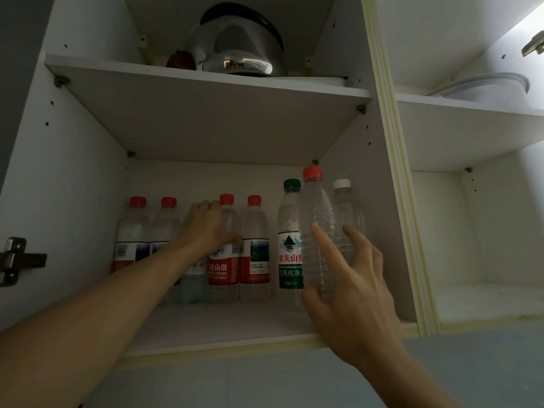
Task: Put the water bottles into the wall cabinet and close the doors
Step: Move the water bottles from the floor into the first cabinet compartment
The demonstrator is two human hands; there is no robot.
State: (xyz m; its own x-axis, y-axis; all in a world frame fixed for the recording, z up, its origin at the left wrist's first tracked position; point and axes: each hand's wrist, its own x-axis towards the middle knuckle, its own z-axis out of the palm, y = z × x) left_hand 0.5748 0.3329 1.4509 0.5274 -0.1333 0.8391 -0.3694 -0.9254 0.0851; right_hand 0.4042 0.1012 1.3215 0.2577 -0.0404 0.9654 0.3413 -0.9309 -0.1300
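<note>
Fingers (321, 237) of right hand (350, 293) wrapping unlabelled red-capped bottle (316, 219) on lower shelf (223, 322), near front edge. Left hand (206, 228) gripping bottle in red-capped row (254, 245). Risk: bump toppling neighbours, green-capped bottle (290, 231) falling out; cabinet standing open.

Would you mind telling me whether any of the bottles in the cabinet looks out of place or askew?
One does: the label-less clear bottle with a red cap, held by the right hand, stands forward of the row and leans slightly. The other bottles stand upright; the left hand rests on one mid-row. No spills or damage visible.
</note>
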